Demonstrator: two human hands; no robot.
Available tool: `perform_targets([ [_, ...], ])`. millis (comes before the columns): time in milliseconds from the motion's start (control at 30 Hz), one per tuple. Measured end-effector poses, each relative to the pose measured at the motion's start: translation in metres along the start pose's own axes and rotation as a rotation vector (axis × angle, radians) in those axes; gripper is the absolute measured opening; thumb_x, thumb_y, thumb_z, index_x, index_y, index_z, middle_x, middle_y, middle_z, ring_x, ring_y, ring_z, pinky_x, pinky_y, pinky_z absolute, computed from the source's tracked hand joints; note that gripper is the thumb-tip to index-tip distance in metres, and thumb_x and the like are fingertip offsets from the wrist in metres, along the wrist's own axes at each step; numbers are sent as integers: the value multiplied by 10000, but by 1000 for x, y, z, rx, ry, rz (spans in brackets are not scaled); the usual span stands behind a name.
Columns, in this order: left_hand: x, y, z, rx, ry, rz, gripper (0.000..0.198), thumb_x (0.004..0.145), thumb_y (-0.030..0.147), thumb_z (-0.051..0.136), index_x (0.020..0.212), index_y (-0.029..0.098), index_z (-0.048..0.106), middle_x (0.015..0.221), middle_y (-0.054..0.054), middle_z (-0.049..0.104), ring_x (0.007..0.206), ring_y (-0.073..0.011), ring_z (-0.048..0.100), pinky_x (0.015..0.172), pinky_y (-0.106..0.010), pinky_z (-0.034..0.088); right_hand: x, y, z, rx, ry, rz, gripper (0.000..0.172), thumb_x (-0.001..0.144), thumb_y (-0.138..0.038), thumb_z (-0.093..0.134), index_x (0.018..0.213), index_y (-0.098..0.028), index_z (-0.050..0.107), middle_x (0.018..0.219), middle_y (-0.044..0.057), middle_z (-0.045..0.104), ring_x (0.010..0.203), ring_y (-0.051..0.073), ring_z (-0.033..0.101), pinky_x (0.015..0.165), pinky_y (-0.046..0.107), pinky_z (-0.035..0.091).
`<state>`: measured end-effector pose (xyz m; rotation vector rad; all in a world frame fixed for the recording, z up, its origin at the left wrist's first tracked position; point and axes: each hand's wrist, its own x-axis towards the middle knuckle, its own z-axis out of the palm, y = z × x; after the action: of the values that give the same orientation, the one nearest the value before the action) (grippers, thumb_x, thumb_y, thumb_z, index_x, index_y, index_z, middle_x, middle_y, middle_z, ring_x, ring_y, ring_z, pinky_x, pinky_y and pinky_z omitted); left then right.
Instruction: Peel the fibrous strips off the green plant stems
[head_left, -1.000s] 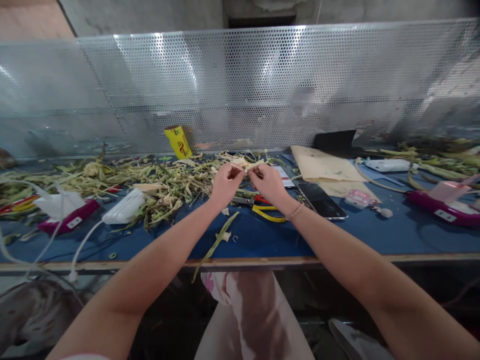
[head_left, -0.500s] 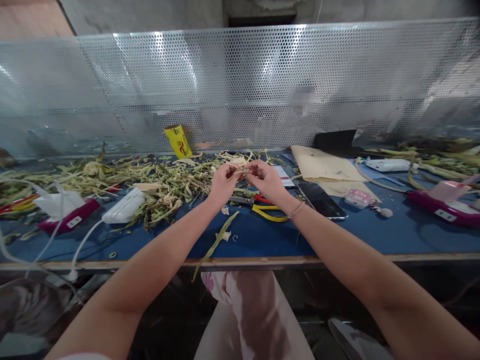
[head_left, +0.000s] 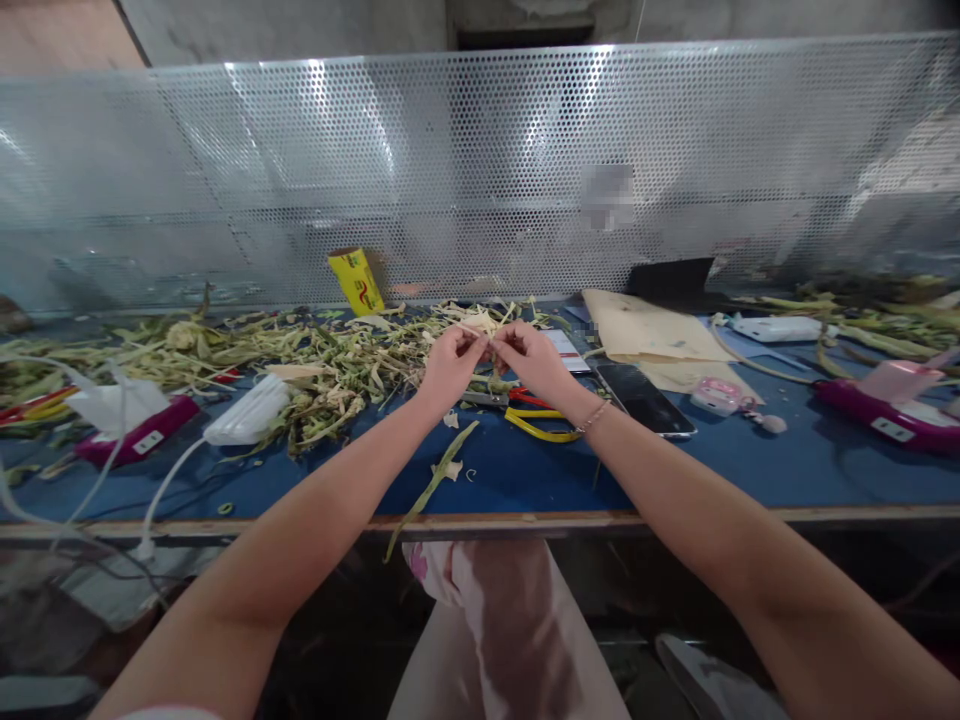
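Note:
My left hand (head_left: 455, 359) and my right hand (head_left: 526, 357) meet above the blue bench, thumbs and fingertips pinched close together. Between them is a pale dried plant piece (head_left: 487, 338), mostly covered by the fingers. Just below the hands lie scissors with red and yellow handles (head_left: 541, 424), their grey blades pointing left. A heap of dried green plant stalks (head_left: 330, 385) spreads to the left of my left hand. One long dry leaf strip (head_left: 433, 485) hangs over the front edge of the bench.
A white power bank (head_left: 249, 411) and purple power strips (head_left: 154, 432) with cables stand at left and right. A dark phone (head_left: 645, 400), brown paper (head_left: 652, 328) and a pink earphone case (head_left: 716, 396) lie on the right. Behind rises a perforated metal panel (head_left: 420, 180) with a yellow box (head_left: 356, 282).
The fingers of both hands have shifted slightly and drawn closer around the plant piece. The things on the bench look the same.

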<state>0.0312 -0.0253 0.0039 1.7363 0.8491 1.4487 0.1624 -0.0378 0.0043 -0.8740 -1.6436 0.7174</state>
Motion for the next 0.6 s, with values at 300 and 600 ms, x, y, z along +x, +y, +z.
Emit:
perform_targets([
  [300, 2, -5, 0, 4, -1, 37, 156, 713, 290, 575, 679, 149, 519, 612, 13, 520, 583, -83, 496, 604, -237, 419, 1, 3, 2, 166, 14, 106, 132, 766, -264, 499, 668, -207, 430, 529, -53, 486, 489, 86, 492, 526, 247, 466],
  [600, 1, -5, 1, -34, -70, 0, 179, 630, 257, 638, 736, 147, 545, 686, 4, 567, 633, -93, 525, 640, -248, 426, 2, 7, 2, 355, 29, 190, 181, 712, -317, 571, 663, -188, 453, 560, -53, 478, 506, 70, 480, 521, 225, 439],
])
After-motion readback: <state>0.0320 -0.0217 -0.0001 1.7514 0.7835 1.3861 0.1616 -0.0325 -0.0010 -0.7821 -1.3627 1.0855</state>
